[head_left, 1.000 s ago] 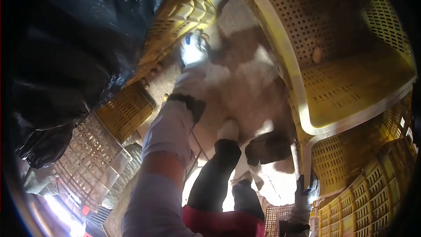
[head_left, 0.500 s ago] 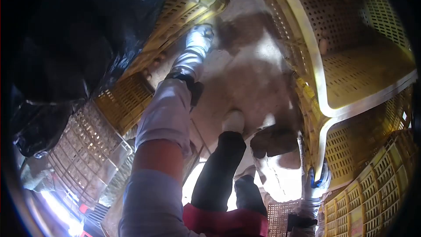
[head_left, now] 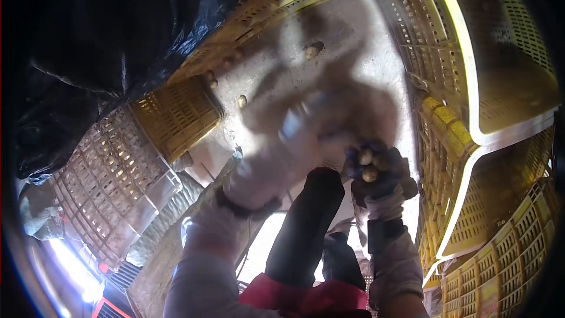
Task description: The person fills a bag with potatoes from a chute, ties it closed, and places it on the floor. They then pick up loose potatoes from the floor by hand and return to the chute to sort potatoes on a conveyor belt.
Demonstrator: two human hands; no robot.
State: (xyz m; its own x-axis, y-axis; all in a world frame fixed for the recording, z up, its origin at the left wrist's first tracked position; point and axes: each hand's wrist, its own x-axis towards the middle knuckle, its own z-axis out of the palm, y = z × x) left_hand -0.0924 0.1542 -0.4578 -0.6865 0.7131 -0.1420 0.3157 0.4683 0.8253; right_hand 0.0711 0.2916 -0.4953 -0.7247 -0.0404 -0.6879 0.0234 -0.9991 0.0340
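My right hand point(head_left: 388, 185), in a dark soiled glove with some blue, is palm up near my knee. A few small round tan things point(head_left: 369, 168), like small potatoes, lie cupped in it, its fingers curled round them. My left hand point(head_left: 301, 119), gloved and pale-sleeved, reaches over the floor up and left of the right hand; motion smears its fingers. Similar round things lie on the floor: one beside a dark spot point(head_left: 311, 53), another point(head_left: 242, 101) left of my left hand, and several along the left crates.
Yellow slatted crates point(head_left: 471, 135) stand stacked on the right. More yellow crates point(head_left: 176, 118) line the left, with a whitish crate point(head_left: 112, 176) nearer. Black plastic sheeting point(head_left: 135, 35) covers the upper left. My dark-clothed knee point(head_left: 323, 188) rises between my arms.
My left hand has moved back from the upper crate towards my right. My right hand has come up from the lower right crate and shows round tan things in its palm.
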